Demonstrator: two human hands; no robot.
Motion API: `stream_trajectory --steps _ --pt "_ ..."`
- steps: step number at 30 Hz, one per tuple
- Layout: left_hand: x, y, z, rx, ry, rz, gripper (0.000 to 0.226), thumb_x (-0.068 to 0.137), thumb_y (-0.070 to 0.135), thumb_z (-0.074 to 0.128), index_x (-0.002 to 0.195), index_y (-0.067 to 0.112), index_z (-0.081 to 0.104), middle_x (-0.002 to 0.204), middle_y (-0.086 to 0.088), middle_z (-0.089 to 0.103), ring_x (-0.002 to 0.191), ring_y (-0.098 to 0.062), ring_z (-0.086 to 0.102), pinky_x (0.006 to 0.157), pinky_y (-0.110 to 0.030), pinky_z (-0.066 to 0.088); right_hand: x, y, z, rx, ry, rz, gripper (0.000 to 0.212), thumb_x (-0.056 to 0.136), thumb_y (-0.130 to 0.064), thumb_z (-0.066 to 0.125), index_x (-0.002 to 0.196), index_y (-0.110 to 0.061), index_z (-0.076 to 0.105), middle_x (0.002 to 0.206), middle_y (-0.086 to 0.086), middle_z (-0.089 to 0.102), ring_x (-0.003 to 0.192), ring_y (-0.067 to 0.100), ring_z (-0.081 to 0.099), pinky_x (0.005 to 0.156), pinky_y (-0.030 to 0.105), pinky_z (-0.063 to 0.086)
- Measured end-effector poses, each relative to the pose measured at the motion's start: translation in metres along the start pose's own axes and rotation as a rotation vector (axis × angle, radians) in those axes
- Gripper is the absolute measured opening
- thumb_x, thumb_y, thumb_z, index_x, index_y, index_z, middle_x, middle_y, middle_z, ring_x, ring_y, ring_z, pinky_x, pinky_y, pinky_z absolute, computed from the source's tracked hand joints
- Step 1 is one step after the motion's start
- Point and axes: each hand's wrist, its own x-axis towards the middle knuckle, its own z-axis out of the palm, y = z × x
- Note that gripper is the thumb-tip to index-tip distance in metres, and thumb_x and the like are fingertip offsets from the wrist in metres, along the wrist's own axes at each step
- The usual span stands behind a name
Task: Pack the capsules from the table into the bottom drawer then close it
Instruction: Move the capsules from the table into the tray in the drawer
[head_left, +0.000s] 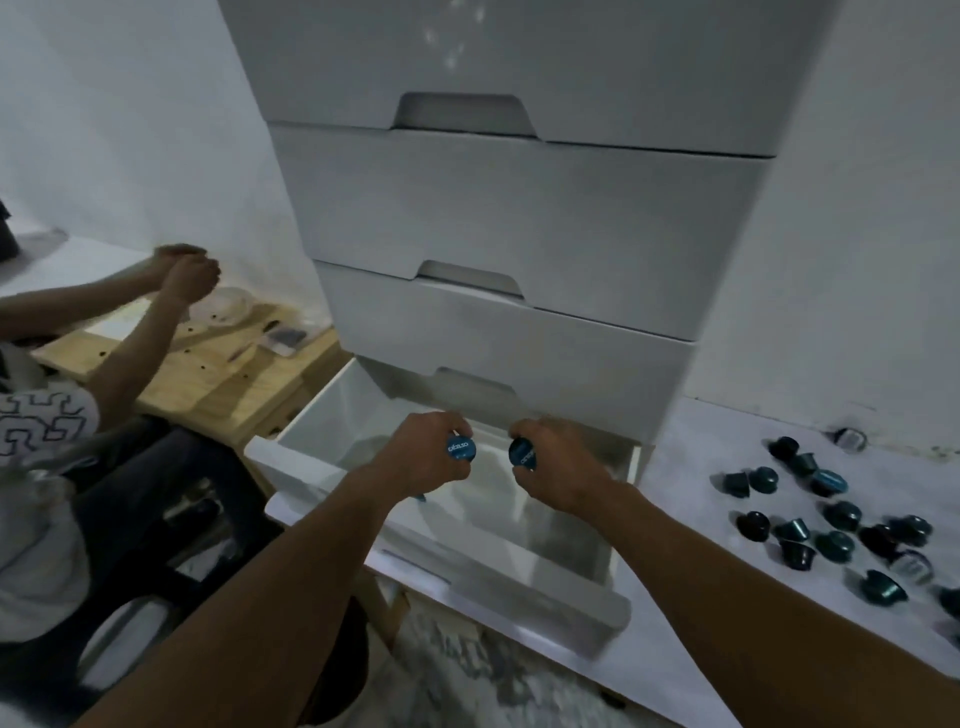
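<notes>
Two capsules (461, 449), one gripped per hand (423, 453), above the bottom drawer (332, 470).

Both hands are over the open bottom drawer (311, 457) of the white drawer unit (519, 208). The left hand (423, 454) grips a blue capsule (461, 449), foil lid facing the camera; the right hand (558, 462) holds a darker capsule (522, 453). More loose capsules (831, 519) lie scattered on the white table (701, 519) at right. Another person's hands (184, 270) work at a wooden board (218, 374) on the left.
</notes>
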Motion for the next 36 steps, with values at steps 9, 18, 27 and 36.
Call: stream_trajectory --steps 9,18,27,36 --pt "0.067 -0.054 0.0 0.044 -0.253 0.219 0.039 0.068 0.019 0.079 0.105 0.017 0.068 0.101 0.001 0.07 0.091 -0.017 0.065 0.086 -0.028 0.052 0.047 -0.009 0.044 0.047 -0.056 0.249 0.039 0.076 -0.014 0.068 0.114 -0.015 0.062 0.114 0.01 0.062 0.102 0.028 0.059 0.085 0.032 0.049" --pt "0.101 -0.087 0.022 0.089 -0.543 0.45 0.044 0.07 0.018 0.077 0.113 0.018 0.066 0.109 -0.001 0.067 0.093 -0.015 0.06 0.081 -0.023 0.049 0.05 -0.031 0.079 0.077 -0.131 0.506 0.04 0.078 -0.018 0.07 0.117 -0.02 0.063 0.12 0.005 0.064 0.107 0.022 0.059 0.081 0.021 0.041" --pt "0.109 -0.093 0.037 0.12 -0.616 0.514 0.043 0.07 0.021 0.078 0.111 0.019 0.066 0.11 -0.001 0.067 0.094 -0.015 0.059 0.081 -0.025 0.049 0.049 -0.03 0.085 0.079 -0.182 0.563 0.039 0.075 -0.016 0.074 0.113 -0.02 0.065 0.118 0.005 0.064 0.104 0.021 0.059 0.081 0.021 0.044" --pt "0.107 -0.095 0.036 0.092 -0.638 0.469 0.028 0.079 0.019 0.072 0.107 0.018 0.068 0.104 -0.002 0.067 0.086 -0.013 0.058 0.074 -0.022 0.046 0.049 -0.026 0.083 0.125 -0.242 0.531 0.034 0.083 -0.02 0.065 0.117 -0.019 0.063 0.119 0.005 0.064 0.104 0.023 0.059 0.086 0.029 0.049"
